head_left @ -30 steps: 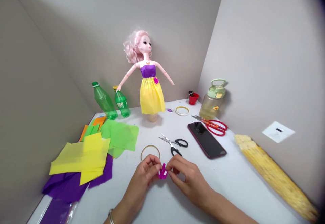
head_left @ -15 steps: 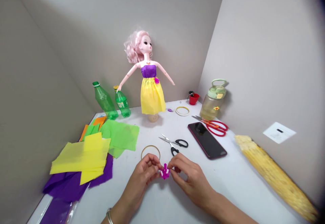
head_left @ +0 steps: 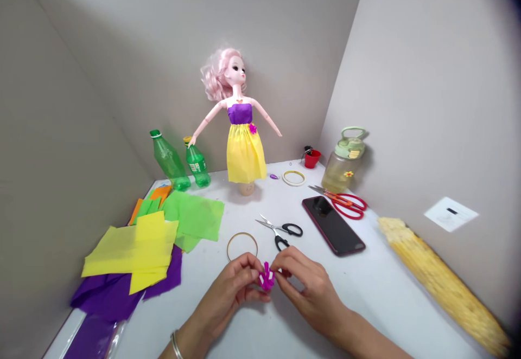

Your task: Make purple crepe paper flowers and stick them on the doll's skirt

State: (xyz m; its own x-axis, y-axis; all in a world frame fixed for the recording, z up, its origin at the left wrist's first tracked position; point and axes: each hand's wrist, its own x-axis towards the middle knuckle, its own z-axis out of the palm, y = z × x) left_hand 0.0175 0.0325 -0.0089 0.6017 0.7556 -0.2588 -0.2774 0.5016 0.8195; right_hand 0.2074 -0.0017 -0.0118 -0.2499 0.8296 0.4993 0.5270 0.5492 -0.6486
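A small magenta flower (head_left: 267, 279) with white patches is held just above the table, between my two hands. My left hand (head_left: 240, 283) pinches its left side, with the lower fingers curled under it. On the other side, my right hand (head_left: 303, 275) grips the flower's right edge between thumb and fingertips. A thin gold bangle (head_left: 243, 234) lies just beyond my left hand. Black-handled scissors (head_left: 278, 230), partly spread, rest beyond my right hand. Farther back stands a doll (head_left: 246, 153) in a purple and yellow dress, with a similar magenta flower at its waist.
Yellow cloth (head_left: 122, 250), green cloth (head_left: 199, 215) and purple cloth (head_left: 106, 296) lie on the left, below two green bottles (head_left: 169, 161). To the right are a phone (head_left: 334, 226), red-handled scissors (head_left: 345, 204), a water bottle (head_left: 344, 164) and a long yellow object (head_left: 439, 283).
Both hands have shifted slightly right with the flower. My left hand's lower fingers have spread out beneath it. The other objects stay in place, while the view has turned a little.
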